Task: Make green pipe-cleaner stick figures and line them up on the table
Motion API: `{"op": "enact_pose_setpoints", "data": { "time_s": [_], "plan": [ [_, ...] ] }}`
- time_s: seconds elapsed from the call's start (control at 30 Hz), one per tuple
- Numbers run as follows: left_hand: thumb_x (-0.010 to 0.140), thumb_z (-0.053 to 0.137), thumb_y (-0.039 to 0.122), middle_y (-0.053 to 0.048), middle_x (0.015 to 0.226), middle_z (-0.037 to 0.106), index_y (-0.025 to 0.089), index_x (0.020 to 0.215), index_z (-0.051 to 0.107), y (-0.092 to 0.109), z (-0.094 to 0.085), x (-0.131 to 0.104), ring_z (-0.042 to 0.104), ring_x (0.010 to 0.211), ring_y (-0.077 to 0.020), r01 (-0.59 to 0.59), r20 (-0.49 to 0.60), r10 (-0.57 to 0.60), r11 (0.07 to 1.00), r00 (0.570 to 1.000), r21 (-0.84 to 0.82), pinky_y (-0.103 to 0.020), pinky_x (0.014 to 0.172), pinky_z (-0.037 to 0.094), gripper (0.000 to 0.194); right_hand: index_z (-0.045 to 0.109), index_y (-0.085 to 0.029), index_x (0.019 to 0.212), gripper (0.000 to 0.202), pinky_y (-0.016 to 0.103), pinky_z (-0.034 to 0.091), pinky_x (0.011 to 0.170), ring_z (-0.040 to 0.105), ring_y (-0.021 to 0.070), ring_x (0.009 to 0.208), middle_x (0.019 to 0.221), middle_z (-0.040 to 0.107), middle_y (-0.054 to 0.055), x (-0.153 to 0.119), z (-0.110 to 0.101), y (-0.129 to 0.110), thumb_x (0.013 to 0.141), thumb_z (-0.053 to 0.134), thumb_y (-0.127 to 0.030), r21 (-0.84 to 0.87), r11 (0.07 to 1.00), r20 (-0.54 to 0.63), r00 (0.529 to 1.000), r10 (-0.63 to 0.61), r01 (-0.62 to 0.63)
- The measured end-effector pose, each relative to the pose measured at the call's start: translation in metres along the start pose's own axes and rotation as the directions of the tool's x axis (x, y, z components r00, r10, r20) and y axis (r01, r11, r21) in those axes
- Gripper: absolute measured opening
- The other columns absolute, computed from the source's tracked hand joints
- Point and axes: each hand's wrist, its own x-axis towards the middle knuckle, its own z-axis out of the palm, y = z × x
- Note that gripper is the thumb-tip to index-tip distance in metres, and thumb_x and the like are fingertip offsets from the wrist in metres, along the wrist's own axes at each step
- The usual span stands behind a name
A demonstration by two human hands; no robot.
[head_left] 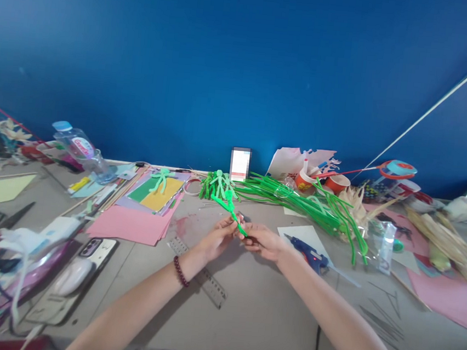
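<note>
Between my two hands, above the middle of the table, is a bright green pipe-cleaner figure (229, 202), tilted, its bent limbs reaching up and to the left. My left hand (224, 232), with a beaded bracelet at the wrist, pinches its lower part from the left. From the right, my right hand (261, 240) closes its fingers on the same lower end. Where the fingertips meet, the detail is partly hidden. Just behind stand several paler green pipe-cleaner figures (219, 183). A bundle of green pipe cleaners (305, 206) lies behind and to the right.
A blue hot glue gun (310, 255) rests on white paper right of my hands. A clear ruler (211, 287) lies under my left forearm. Pink paper (133, 226), a phone (70, 280) and a plastic bottle (81, 146) are to the left. Thin sticks (380, 321) lie at the right.
</note>
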Motion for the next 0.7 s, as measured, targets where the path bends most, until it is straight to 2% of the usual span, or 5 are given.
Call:
{"op": "enact_pose_setpoints", "data": {
  "time_s": [0.13, 0.3, 0.43, 0.53, 0.7],
  "plan": [
    [0.064, 0.078, 0.031, -0.001, 0.070, 0.062, 0.017, 0.072, 0.066, 0.001, -0.001, 0.000, 0.053, 0.062, -0.0122, 0.020, -0.063, -0.017, 0.999, 0.998, 0.033, -0.028, 0.064, 0.039, 0.020, 0.059, -0.016, 0.070, 0.032, 0.019, 0.025, 0.041, 0.039, 0.0060, 0.045, 0.064, 0.060, 0.001, 0.000, -0.004, -0.001, 0.077, 0.058, -0.047, -0.465, 0.880, -0.207, 0.955, -0.213, 0.095],
    [0.069, 0.074, 0.028, -0.004, 0.078, 0.064, 0.017, 0.074, 0.067, 0.000, -0.001, -0.001, 0.056, 0.076, -0.0144, 0.038, -0.197, -0.028, 0.998, 0.980, 0.050, -0.025, 0.062, 0.037, 0.015, 0.064, -0.017, 0.082, 0.023, 0.023, 0.036, 0.058, 0.056, 0.0149, 0.067, 0.075, 0.065, 0.005, -0.005, 0.000, 0.003, 0.090, 0.044, -0.026, -0.982, 0.186, -0.086, 0.762, -0.642, 0.045],
    [0.067, 0.076, 0.027, -0.004, 0.077, 0.063, 0.016, 0.073, 0.067, -0.004, -0.006, 0.001, 0.055, 0.075, -0.0141, 0.009, -0.188, 0.005, 0.997, 0.982, 0.070, -0.025, 0.062, 0.038, 0.015, 0.063, -0.016, 0.090, 0.021, 0.023, 0.036, 0.057, 0.057, 0.0179, 0.079, 0.079, 0.063, 0.009, -0.010, 0.007, 0.008, 0.091, 0.042, -0.018, -0.980, -0.198, 0.096, 0.781, -0.617, -0.036],
    [0.062, 0.079, 0.022, -0.001, 0.072, 0.061, 0.016, 0.068, 0.065, -0.006, -0.007, 0.003, 0.053, 0.070, -0.0118, -0.040, -0.160, 0.048, 0.998, 0.986, 0.056, -0.025, 0.062, 0.038, 0.016, 0.063, -0.017, 0.091, 0.022, 0.023, 0.037, 0.058, 0.057, 0.0173, 0.079, 0.081, 0.064, 0.008, -0.010, 0.008, 0.008, 0.092, 0.042, -0.020, -0.995, -0.101, 0.082, 0.781, -0.619, 0.024],
    [0.063, 0.079, 0.030, 0.000, 0.072, 0.062, 0.015, 0.072, 0.066, -0.004, -0.001, 0.003, 0.052, 0.062, -0.0098, -0.085, -0.081, 0.088, 0.996, 0.993, 0.035, -0.026, 0.064, 0.040, 0.021, 0.060, -0.017, 0.072, 0.029, 0.021, 0.032, 0.047, 0.047, 0.0097, 0.051, 0.062, 0.057, 0.000, -0.002, 0.003, 0.003, 0.088, 0.046, -0.037, -0.748, 0.649, -0.206, 0.880, -0.429, 0.142]
  ]
}}
